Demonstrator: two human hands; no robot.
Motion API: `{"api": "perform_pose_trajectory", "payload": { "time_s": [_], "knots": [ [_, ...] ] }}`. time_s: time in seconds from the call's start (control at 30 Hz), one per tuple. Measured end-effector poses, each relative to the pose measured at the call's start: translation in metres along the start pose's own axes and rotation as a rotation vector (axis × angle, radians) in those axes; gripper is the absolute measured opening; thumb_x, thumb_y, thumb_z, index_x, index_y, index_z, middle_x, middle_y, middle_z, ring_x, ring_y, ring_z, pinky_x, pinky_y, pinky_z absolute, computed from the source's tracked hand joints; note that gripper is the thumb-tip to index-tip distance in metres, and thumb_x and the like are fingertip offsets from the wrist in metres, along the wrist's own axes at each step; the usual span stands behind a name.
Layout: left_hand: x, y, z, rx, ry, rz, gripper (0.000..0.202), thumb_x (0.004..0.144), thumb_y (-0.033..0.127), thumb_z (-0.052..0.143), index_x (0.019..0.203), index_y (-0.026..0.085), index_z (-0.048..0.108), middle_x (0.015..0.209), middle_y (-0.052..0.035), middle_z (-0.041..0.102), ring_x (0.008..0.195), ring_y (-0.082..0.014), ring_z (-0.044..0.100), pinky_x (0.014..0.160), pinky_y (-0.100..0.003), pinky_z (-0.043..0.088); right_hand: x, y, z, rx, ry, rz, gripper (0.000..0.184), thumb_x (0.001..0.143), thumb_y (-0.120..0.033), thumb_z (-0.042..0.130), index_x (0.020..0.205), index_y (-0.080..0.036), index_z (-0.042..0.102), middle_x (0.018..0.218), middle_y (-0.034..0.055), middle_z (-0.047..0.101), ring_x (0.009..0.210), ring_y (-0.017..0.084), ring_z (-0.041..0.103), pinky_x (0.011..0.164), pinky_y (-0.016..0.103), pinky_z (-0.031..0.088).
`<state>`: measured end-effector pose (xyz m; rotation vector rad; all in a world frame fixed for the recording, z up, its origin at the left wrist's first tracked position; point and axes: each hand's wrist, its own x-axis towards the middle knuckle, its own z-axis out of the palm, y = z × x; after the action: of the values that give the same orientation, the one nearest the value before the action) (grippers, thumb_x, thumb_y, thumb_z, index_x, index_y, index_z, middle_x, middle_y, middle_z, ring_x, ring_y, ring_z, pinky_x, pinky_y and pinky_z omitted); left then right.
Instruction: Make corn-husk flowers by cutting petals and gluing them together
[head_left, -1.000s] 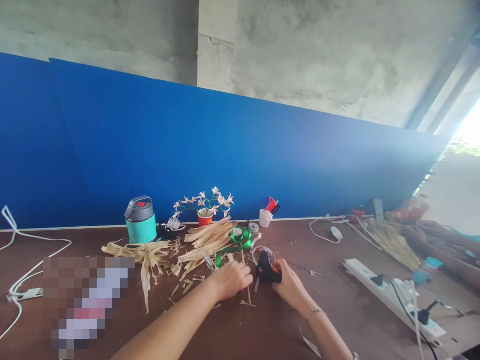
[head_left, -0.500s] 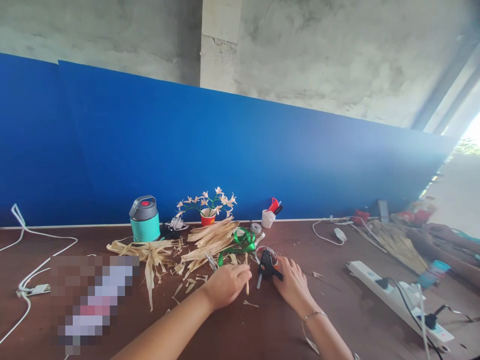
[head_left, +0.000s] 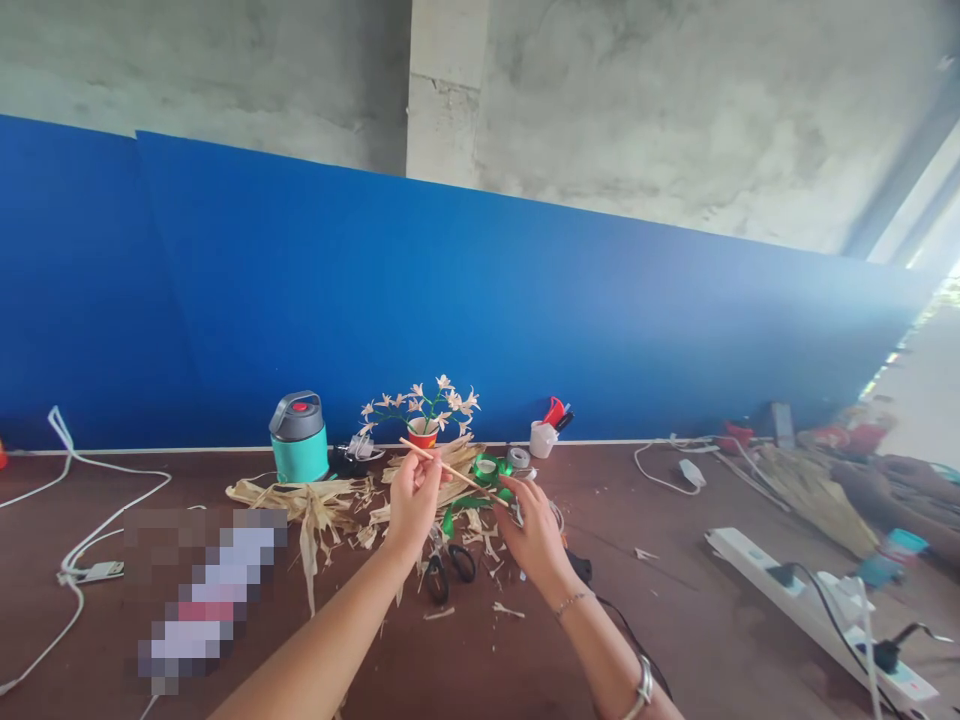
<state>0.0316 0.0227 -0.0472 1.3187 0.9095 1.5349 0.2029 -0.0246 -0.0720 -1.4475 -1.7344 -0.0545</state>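
Observation:
My left hand [head_left: 416, 498] pinches a thin wooden stick [head_left: 459, 473] near its upper left end, above the husk pile. The stick slants down to the right, where my right hand [head_left: 534, 535] closes thumb and fingers around its lower end. Under the hands lie dried corn husks [head_left: 330, 492] and green ribbon [head_left: 486, 466]. Scissors [head_left: 437, 580] with black handles rest between my forearms, blades partly covered by scraps. Beside my right wrist a black tool [head_left: 580, 567], apparently a glue gun, is mostly hidden, with a dark cord trailing toward me.
Behind the husks stand a teal jar [head_left: 300, 455], a red cup [head_left: 422, 434] of pale husk flowers and a white pen cup [head_left: 543, 440]. A tape roll [head_left: 517, 457] lies nearby. The power strip [head_left: 817, 610] and cords occupy the right; white cables [head_left: 71, 560] lie left.
Both hands have risen, the left carrying the stick, now tilted nearly flat. My right hand has left the black tool and taken the stick's other end. The scissors' handles have come into sight.

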Motion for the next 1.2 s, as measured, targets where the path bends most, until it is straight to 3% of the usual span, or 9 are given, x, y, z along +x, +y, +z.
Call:
{"api": "perform_pose_trajectory", "payload": {
  "time_s": [0.1,0.2,0.33,0.43,0.57,0.73,0.93,1.03,1.2],
  "knots": [
    [-0.006,0.004,-0.006,-0.033,-0.041,-0.045,0.030,0.076,0.044,0.055,0.087,0.016,0.056,0.076,-0.0038,0.066,0.068,-0.0173,0.064,0.062,-0.027,0.049,0.008,-0.018,0.013,0.046,-0.017,-0.097,0.035,0.080,-0.021,0.048,0.115,-0.019,0.051,0.106,0.0101,0.059,0.099,0.023,0.054,0.084,0.036,0.044],
    [-0.008,0.008,-0.019,-0.042,-0.101,-0.116,0.036,0.072,0.045,0.059,0.091,0.015,0.059,0.079,-0.0043,0.067,0.067,-0.0170,0.063,0.062,-0.028,0.049,0.011,-0.033,0.026,0.113,-0.091,-0.123,0.022,0.086,-0.019,0.041,0.098,-0.019,0.059,0.087,0.0073,0.064,0.084,0.019,0.059,0.075,0.030,0.046],
    [-0.002,0.005,-0.058,0.062,-0.049,-0.180,0.039,0.069,0.043,0.060,0.098,0.017,0.060,0.085,-0.0052,0.070,0.071,-0.0177,0.065,0.066,-0.029,0.049,0.009,-0.035,0.040,0.180,-0.056,-0.063,0.026,0.089,-0.022,0.034,0.091,-0.017,0.060,0.087,0.0082,0.065,0.080,0.018,0.060,0.071,0.027,0.046],
    [-0.001,-0.004,-0.094,0.486,0.043,-0.126,0.030,0.071,0.045,0.055,0.078,0.018,0.065,0.072,-0.0035,0.069,0.067,-0.0199,0.063,0.063,-0.029,0.046,0.002,-0.025,0.048,0.117,-0.013,-0.004,0.029,0.090,-0.027,0.034,0.103,-0.017,0.058,0.100,0.0111,0.064,0.090,0.020,0.060,0.079,0.031,0.046],
    [-0.013,-0.012,-0.123,0.981,-0.096,0.024,0.021,0.075,0.034,0.052,0.066,0.021,0.065,0.071,-0.0027,0.068,0.069,-0.0205,0.061,0.067,-0.030,0.043,-0.006,-0.014,0.053,0.034,-0.049,0.036,0.032,0.091,-0.027,0.031,0.104,-0.017,0.058,0.100,0.0111,0.064,0.092,0.020,0.060,0.082,0.033,0.046],
    [-0.033,0.000,-0.120,1.281,-0.436,0.057,0.006,0.065,0.022,0.059,0.064,0.021,0.065,0.070,-0.0029,0.066,0.078,-0.0229,0.060,0.076,-0.034,0.040,-0.012,-0.010,0.052,0.025,-0.120,-0.005,0.029,0.090,-0.024,0.032,0.096,-0.019,0.060,0.093,0.0091,0.065,0.087,0.020,0.061,0.082,0.033,0.046],
    [-0.040,-0.001,-0.109,1.464,-0.532,0.178,0.014,0.061,0.006,0.053,0.058,0.018,0.060,0.068,-0.0062,0.065,0.081,-0.0249,0.058,0.081,-0.041,0.038,-0.014,-0.012,0.051,0.029,-0.133,0.007,0.030,0.090,-0.026,0.033,0.106,-0.020,0.058,0.105,0.0091,0.064,0.094,0.021,0.061,0.082,0.031,0.047],
    [-0.037,-0.008,-0.105,1.340,-0.483,0.108,0.016,0.062,0.004,0.051,0.060,0.017,0.060,0.071,-0.0065,0.066,0.081,-0.0239,0.059,0.077,-0.036,0.040,-0.014,-0.017,0.050,0.061,-0.160,-0.011,0.031,0.091,-0.027,0.034,0.112,-0.021,0.056,0.109,0.0084,0.063,0.096,0.020,0.061,0.080,0.029,0.047],
    [-0.035,-0.007,-0.096,0.507,-0.284,-0.302,0.014,0.075,0.026,0.049,0.078,0.018,0.060,0.072,-0.0024,0.067,0.070,-0.0179,0.062,0.065,-0.027,0.044,-0.017,-0.038,0.043,0.179,-0.214,-0.061,0.031,0.091,-0.026,0.033,0.103,-0.019,0.061,0.096,0.0086,0.066,0.089,0.020,0.061,0.079,0.029,0.046]
  ]
}}
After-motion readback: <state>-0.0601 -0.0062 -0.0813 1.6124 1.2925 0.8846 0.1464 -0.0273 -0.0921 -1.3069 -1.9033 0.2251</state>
